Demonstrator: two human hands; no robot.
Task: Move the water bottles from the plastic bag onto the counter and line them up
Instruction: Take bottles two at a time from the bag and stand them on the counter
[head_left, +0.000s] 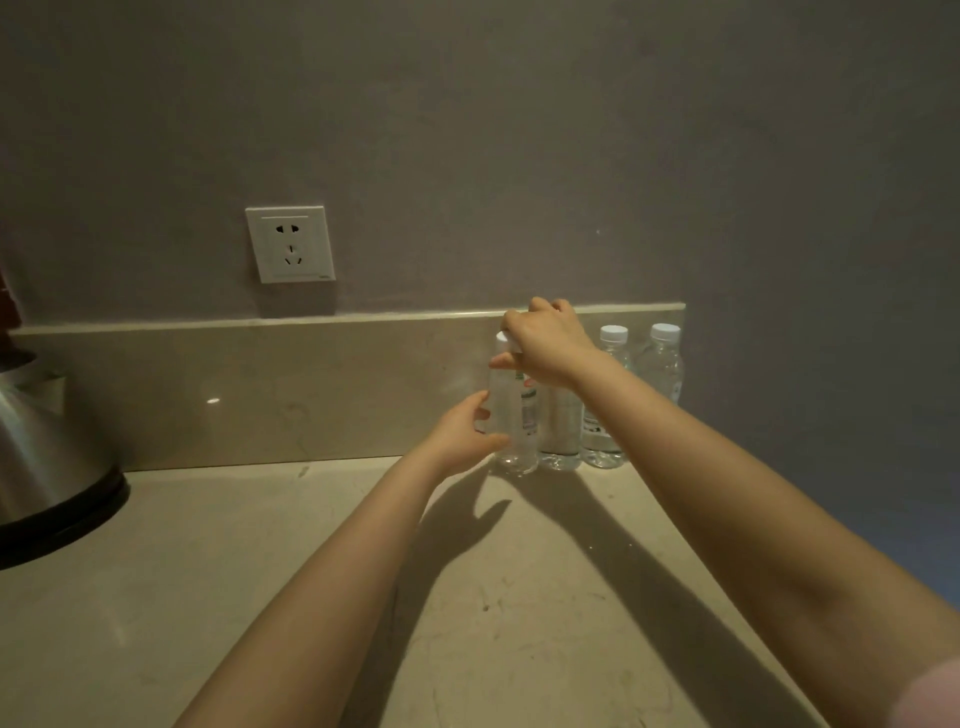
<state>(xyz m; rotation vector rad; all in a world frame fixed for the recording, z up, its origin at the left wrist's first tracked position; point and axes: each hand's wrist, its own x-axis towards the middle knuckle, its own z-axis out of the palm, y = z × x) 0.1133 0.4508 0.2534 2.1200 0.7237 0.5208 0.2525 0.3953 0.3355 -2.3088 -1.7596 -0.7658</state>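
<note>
Several clear water bottles with white caps stand upright in a row against the backsplash at the right end of the counter (260, 571). My right hand (545, 345) grips the leftmost bottle (517, 415) from above around its cap and neck. My left hand (462, 431) cups the lower left side of the same bottle, thumb in front and fingers behind. This bottle stands on the counter, touching its neighbour (561, 431), whose top my right wrist hides. Two more bottles (605, 415) (662, 364) stand further right. No plastic bag is in view.
A steel kettle (47, 441) on a black base sits at the far left. A white wall socket (290, 244) is above the beige backsplash (311, 384). The counter ends just right of the last bottle, and its edge runs diagonally toward the lower right.
</note>
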